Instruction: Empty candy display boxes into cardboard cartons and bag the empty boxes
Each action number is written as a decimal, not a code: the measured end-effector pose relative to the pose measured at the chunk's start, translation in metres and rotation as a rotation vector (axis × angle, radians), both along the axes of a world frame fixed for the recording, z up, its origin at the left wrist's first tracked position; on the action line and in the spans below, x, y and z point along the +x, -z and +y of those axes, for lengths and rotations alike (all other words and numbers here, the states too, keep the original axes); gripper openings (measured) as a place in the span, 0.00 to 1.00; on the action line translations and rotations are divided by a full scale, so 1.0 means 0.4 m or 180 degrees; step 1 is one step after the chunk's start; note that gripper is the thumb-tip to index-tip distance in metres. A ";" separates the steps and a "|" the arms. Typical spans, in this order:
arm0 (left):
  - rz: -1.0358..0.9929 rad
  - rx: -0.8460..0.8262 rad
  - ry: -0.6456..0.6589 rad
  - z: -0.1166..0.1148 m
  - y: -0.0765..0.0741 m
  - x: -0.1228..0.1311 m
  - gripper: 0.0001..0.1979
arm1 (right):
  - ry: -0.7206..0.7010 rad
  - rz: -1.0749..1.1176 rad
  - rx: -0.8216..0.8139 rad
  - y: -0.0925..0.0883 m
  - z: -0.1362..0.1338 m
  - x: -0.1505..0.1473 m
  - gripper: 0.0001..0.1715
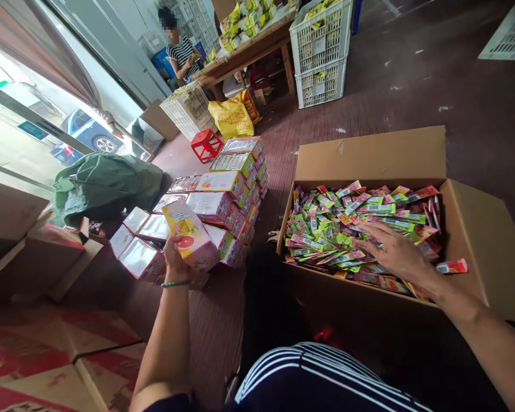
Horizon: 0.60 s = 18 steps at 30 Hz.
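L hand (175, 257) is closed round a pink/yellow box (194, 240) w/ a cut grapefruit printed on it: fingers & thumb grip the box at its L end, so most of it sticks out to the R of the fist, tilted, printed face up. It's held up in front of the near side of a stack of similar pink boxes (236, 209), overlapping part of it in view; can't tell if it touches the stack. Bead bracelet (175, 283) on L wrist. R hand (397, 252) is open, palm down, fingers stretched fwd & a bit apart, over the heap of sachets (321, 220) (green, pink, red) in the big open carton (371, 154). Sachets lie under & all round the fingers, most of the heap to the L of the hand; can't tell if fingertips press on any. One loose red/white sachet (452, 266) lies apart, R of the wrist, nr the carton's R side. Carton's far & R flaps are folded out. Beyond the stack: red stool (206, 145), yellow bag (232, 119), then a wooden table (244, 56) w/ yellow packs (246, 20) on top, co-worker (182, 54) in striped top seated at its L end. White crates (299, 68) stacked by table's R end.
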<state>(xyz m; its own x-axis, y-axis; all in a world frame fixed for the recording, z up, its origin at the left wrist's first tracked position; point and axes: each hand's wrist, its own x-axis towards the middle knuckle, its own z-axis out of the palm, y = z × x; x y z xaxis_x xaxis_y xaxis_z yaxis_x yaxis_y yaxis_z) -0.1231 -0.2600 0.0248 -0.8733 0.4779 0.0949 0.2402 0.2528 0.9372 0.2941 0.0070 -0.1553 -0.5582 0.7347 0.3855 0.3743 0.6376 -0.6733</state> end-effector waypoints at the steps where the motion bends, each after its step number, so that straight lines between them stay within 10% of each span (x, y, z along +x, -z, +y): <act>1: -0.0217 0.0311 0.0182 0.008 -0.009 0.034 0.39 | -0.0057 0.0139 -0.0254 -0.016 -0.011 -0.023 0.27; 5: -0.0581 0.0512 0.0966 0.136 -0.018 0.193 0.43 | 0.0022 0.0837 -0.0440 -0.104 -0.073 -0.098 0.28; 11: -0.0958 0.0197 0.3262 0.425 0.063 0.403 0.47 | -0.0200 0.0728 0.2209 -0.243 -0.149 -0.105 0.23; 18: -0.1046 -0.0356 0.3682 0.577 0.178 0.449 0.42 | -0.0292 -0.0762 0.2470 -0.205 -0.071 -0.020 0.18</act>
